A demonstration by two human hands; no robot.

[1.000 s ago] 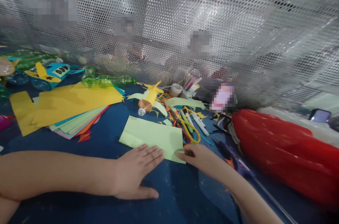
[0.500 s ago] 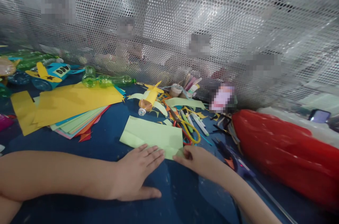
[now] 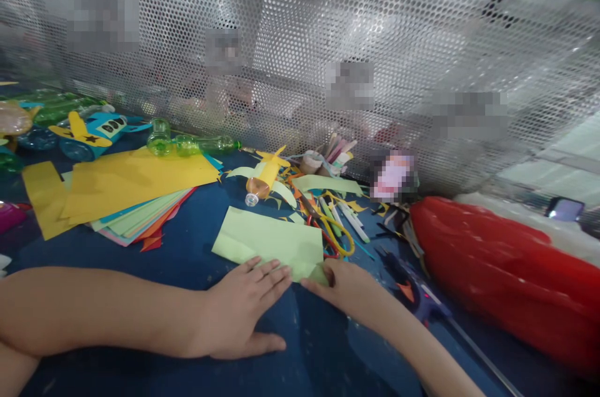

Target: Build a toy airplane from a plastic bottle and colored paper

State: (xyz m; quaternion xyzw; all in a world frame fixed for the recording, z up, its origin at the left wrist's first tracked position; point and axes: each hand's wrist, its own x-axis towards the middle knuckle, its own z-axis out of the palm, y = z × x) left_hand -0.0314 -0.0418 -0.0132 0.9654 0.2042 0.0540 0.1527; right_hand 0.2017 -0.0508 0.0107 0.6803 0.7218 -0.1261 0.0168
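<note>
A light green sheet of paper (image 3: pixel 272 236) lies in front of me on the blue table, with a crease along its near side. My left hand (image 3: pixel 244 306) rests flat, its fingertips on the paper's near edge and its thumb stretched out on the table. At the near right corner, the fingers of my right hand (image 3: pixel 342 284) are curled round the paper and grip it. Just beyond that hand lie yellow-handled scissors (image 3: pixel 345 239) and red-handled scissors (image 3: pixel 332 251). A small plane made from a bottle and yellow paper (image 3: pixel 268 177) stands behind the sheet.
Stacked coloured paper (image 3: pixel 135 187) spreads at left, near a blue paper plane (image 3: pixel 96 134) and green bottles (image 3: pixel 206 144). To the right are markers (image 3: pixel 351 222), a glue gun (image 3: pixel 422 297) and a red plastic bag (image 3: pixel 497 272). A perforated metal screen (image 3: pixel 300 22) closes off the back.
My right hand has shifted very slightly left along the paper's near right corner. The left hand stays flat in nearly the same place.
</note>
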